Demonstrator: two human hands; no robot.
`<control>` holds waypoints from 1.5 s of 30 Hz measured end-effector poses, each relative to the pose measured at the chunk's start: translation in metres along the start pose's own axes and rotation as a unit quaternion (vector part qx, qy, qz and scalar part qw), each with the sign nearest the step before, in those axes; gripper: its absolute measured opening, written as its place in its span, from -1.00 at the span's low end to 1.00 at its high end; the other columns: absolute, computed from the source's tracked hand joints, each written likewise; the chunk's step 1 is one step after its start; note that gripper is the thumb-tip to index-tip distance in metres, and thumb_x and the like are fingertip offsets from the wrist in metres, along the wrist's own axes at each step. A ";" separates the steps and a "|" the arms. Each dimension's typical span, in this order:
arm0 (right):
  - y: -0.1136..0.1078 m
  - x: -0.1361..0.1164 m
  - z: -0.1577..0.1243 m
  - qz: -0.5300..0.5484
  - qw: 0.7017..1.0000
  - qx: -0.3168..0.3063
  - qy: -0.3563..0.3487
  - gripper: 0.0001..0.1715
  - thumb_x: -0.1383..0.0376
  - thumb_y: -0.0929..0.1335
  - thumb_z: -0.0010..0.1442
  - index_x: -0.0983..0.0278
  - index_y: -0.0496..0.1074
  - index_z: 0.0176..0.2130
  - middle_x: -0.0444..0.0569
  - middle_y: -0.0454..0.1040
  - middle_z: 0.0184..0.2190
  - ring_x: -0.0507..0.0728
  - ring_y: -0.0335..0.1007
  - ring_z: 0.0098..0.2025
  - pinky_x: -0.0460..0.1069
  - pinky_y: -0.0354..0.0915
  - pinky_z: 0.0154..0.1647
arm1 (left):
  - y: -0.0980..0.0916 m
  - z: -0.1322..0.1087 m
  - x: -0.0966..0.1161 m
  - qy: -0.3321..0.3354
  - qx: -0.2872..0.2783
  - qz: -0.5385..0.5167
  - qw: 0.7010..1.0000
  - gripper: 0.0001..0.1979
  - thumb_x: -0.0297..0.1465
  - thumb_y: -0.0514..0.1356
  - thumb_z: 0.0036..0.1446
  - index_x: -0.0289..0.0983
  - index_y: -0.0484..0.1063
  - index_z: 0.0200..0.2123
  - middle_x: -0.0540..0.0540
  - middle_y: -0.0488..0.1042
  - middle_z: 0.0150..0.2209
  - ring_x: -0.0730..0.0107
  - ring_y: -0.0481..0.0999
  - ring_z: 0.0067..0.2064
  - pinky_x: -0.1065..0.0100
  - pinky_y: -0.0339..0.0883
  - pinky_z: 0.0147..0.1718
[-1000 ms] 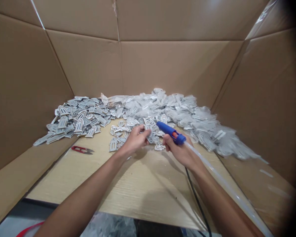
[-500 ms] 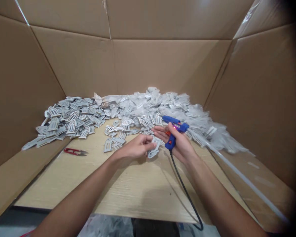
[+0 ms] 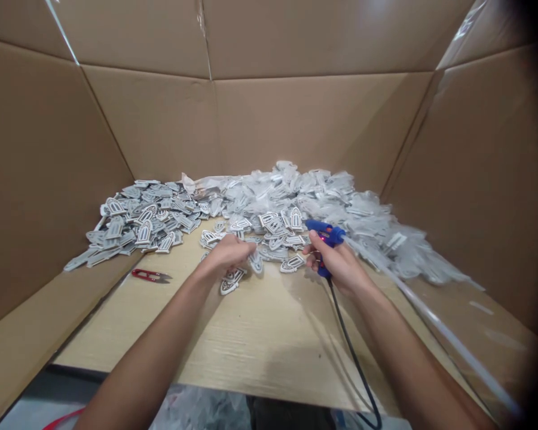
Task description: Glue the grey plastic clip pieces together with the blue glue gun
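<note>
My left hand is closed on a small grey arched window-shaped piece, which is slightly blurred and tilts down from the fingertips. Below that hand, more arched pieces lie overlapping on the table. My right hand grips a blue hot glue gun, its nozzle pointing left and a small red light showing. A clear glue stick sticks out behind it, and a black cord hangs from its handle. One arched piece lies flat just left of the right hand.
Red-handled thread snips lie at the left of the wooden table. A heap of bare arched pieces stands at the back left. Plastic-bagged pieces pile up at the back and right. Cardboard walls enclose the table.
My left hand has moved left, holding a piece over the scattered ones. My right fingers, stretched out before, are now curled by the glue gun handle. The view has shifted slightly.
</note>
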State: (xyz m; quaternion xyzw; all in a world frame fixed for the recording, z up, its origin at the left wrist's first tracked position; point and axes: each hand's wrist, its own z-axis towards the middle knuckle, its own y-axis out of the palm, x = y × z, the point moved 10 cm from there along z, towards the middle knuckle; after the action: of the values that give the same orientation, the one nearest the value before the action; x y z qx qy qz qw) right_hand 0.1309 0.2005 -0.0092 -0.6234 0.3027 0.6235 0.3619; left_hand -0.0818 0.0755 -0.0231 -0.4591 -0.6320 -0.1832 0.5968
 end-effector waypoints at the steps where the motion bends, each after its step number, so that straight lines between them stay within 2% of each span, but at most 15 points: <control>1: 0.001 0.000 0.000 -0.002 1.000 -0.004 0.002 -0.40 -0.23 0.41 0.14 0.25 0.43 -0.39 -0.05 0.47 -0.56 0.05 0.37 -0.58 -0.06 0.23 -0.59 | -0.010 0.003 0.000 -0.015 0.012 -0.019 1.000 -0.67 -0.42 0.32 -0.05 -0.22 0.25 -0.72 0.04 0.16 -0.79 0.55 0.05 -0.77 0.42 -0.19 -0.73; 3: 0.004 0.001 0.000 -0.006 1.000 -0.009 0.002 -0.41 -0.22 0.41 0.15 0.25 0.42 -0.40 -0.02 0.49 -0.52 0.04 0.37 -0.57 -0.06 0.24 -0.60 | -0.046 0.009 0.010 0.014 0.111 -0.115 0.987 -0.78 -0.41 0.28 0.00 -0.27 0.34 -0.61 -0.03 0.33 -0.69 0.49 0.24 -0.70 0.44 0.01 -0.72; 5: 0.005 0.003 0.002 -0.016 1.000 -0.006 0.001 -0.43 -0.20 0.40 0.16 0.24 0.40 -0.39 0.00 0.53 -0.44 0.05 0.40 -0.56 -0.06 0.25 -0.60 | -0.093 0.005 0.023 0.120 0.267 -0.246 0.924 -0.88 -0.39 0.27 0.07 -0.32 0.42 -0.41 -0.11 0.50 -0.47 0.45 0.45 -0.51 0.46 0.28 -0.58; 7: 0.003 0.005 0.005 -0.042 0.999 0.012 0.003 -0.48 -0.16 0.39 0.19 0.23 0.39 -0.35 0.01 0.54 -0.41 0.06 0.42 -0.57 -0.06 0.26 -0.61 | -0.115 -0.001 0.027 0.192 0.353 -0.288 0.869 -0.69 -0.33 0.33 0.08 -0.35 0.42 -0.14 -0.21 0.57 -0.20 0.40 0.55 -0.32 0.42 0.44 -0.39; 8: 0.001 0.005 0.006 -0.067 0.997 0.023 0.000 -0.51 -0.14 0.39 0.20 0.23 0.39 -0.32 0.01 0.54 -0.41 0.07 0.42 -0.57 -0.05 0.26 -0.62 | -0.114 0.002 0.027 0.195 0.351 -0.275 0.873 -0.58 -0.30 0.36 0.07 -0.34 0.40 -0.05 -0.23 0.57 -0.12 0.39 0.56 -0.28 0.39 0.46 -0.33; 10: -0.002 0.002 0.006 -0.139 0.990 0.034 -0.015 -0.57 -0.09 0.38 0.22 0.23 0.39 -0.27 0.00 0.55 -0.42 0.09 0.41 -0.59 -0.04 0.25 -0.61 | -0.092 0.012 0.031 0.195 0.286 -0.170 0.923 -0.60 -0.28 0.35 0.08 -0.35 0.44 -0.05 -0.24 0.59 -0.16 0.33 0.57 -0.29 0.31 0.48 -0.27; 12: 0.000 -0.006 0.003 -0.231 0.971 0.019 -0.058 -0.62 -0.03 0.37 0.22 0.24 0.39 -0.28 -0.02 0.54 -0.46 0.11 0.42 -0.56 -0.03 0.25 -0.56 | -0.046 0.015 0.043 0.252 0.158 -0.002 0.955 -0.73 -0.30 0.32 0.09 -0.35 0.53 -0.19 -0.22 0.61 -0.22 0.23 0.58 -0.20 0.22 0.48 -0.12; 14: 0.006 -0.015 -0.002 -0.311 0.944 -0.001 -0.109 -0.64 0.00 0.39 0.19 0.24 0.40 -0.34 -0.04 0.53 -0.48 0.14 0.44 -0.49 -0.03 0.24 -0.49 | 0.000 0.009 0.046 0.310 0.055 0.137 0.939 -0.73 -0.31 0.31 0.11 -0.33 0.57 -0.14 -0.25 0.62 -0.08 0.12 0.58 -0.05 0.12 0.41 0.05; 17: 0.016 -0.017 -0.009 -0.389 0.911 -0.037 -0.135 -0.63 0.01 0.49 0.05 0.22 0.39 -0.42 -0.06 0.54 -0.49 0.16 0.44 -0.43 -0.03 0.19 -0.44 | 0.034 0.001 0.040 0.356 0.003 0.253 0.900 -0.65 -0.32 0.28 0.15 -0.30 0.54 0.00 -0.28 0.56 0.08 0.00 0.51 0.12 0.05 0.31 0.16; 25: 0.028 -0.009 -0.014 -0.412 0.904 -0.060 -0.095 -0.86 0.35 0.45 -0.02 0.21 0.40 -0.43 -0.04 0.58 -0.44 0.17 0.45 -0.40 -0.04 0.15 -0.40 | 0.037 0.009 0.034 0.341 -0.020 0.264 0.902 -0.78 -0.33 0.28 0.15 -0.27 0.50 -0.13 -0.15 0.58 -0.15 0.15 0.53 -0.12 0.19 0.36 -0.10; 30: 0.014 -0.011 -0.005 -0.341 0.934 -0.039 -0.100 -0.86 0.30 0.43 -0.04 0.24 0.43 -0.37 -0.08 0.55 -0.45 0.15 0.42 -0.41 -0.04 0.19 -0.41 | 0.051 -0.016 0.049 0.396 -0.015 0.264 0.879 -0.81 -0.34 0.31 0.13 -0.26 0.52 -0.17 -0.15 0.51 -0.14 0.14 0.46 -0.06 0.17 0.32 -0.04; 36: -0.024 -0.030 0.005 -0.257 0.950 0.096 -0.146 -0.82 0.23 0.41 -0.01 0.27 0.46 -0.35 -0.08 0.52 -0.47 0.12 0.39 -0.43 0.00 0.29 -0.32 | 0.094 -0.044 0.047 0.449 -0.088 0.334 0.824 -0.71 -0.20 0.28 0.21 -0.24 0.56 -0.08 -0.22 0.44 -0.06 0.01 0.37 0.08 0.05 0.29 0.10; 39: -0.047 -0.043 -0.001 -0.177 0.955 0.178 -0.161 -0.79 0.23 0.42 -0.03 0.28 0.49 -0.33 -0.04 0.55 -0.44 0.15 0.45 -0.41 0.02 0.34 -0.30 | 0.097 -0.043 0.047 0.454 -0.046 0.384 0.803 -0.84 -0.36 0.18 0.26 -0.28 0.53 -0.17 -0.24 0.45 -0.11 0.01 0.38 0.05 0.07 0.32 0.07; 43: -0.089 -0.058 -0.024 -0.101 0.912 0.350 -0.187 -0.78 0.19 0.42 0.05 0.25 0.47 -0.29 -0.01 0.53 -0.44 0.16 0.43 -0.44 0.03 0.33 -0.37 | 0.093 -0.040 0.050 0.463 0.001 0.411 0.785 -0.83 -0.49 0.06 0.28 -0.30 0.46 -0.22 -0.27 0.45 -0.12 0.04 0.40 0.04 0.10 0.35 0.04; 45: -0.094 -0.057 -0.026 -0.082 0.914 0.356 -0.175 -0.77 0.15 0.44 0.07 0.23 0.47 -0.29 -0.03 0.51 -0.44 0.13 0.38 -0.49 0.02 0.29 -0.44 | 0.087 -0.037 0.052 0.459 0.021 0.393 0.796 -0.83 -0.50 0.03 0.29 -0.31 0.42 -0.23 -0.29 0.45 -0.12 0.03 0.41 0.02 0.07 0.34 0.04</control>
State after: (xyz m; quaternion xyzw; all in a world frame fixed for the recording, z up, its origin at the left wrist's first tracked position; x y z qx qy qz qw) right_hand 0.2212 0.2271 0.0533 -0.3566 0.3843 0.5417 0.6570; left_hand 0.0162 0.1096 0.0053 -0.5177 -0.0526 -0.1089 0.8470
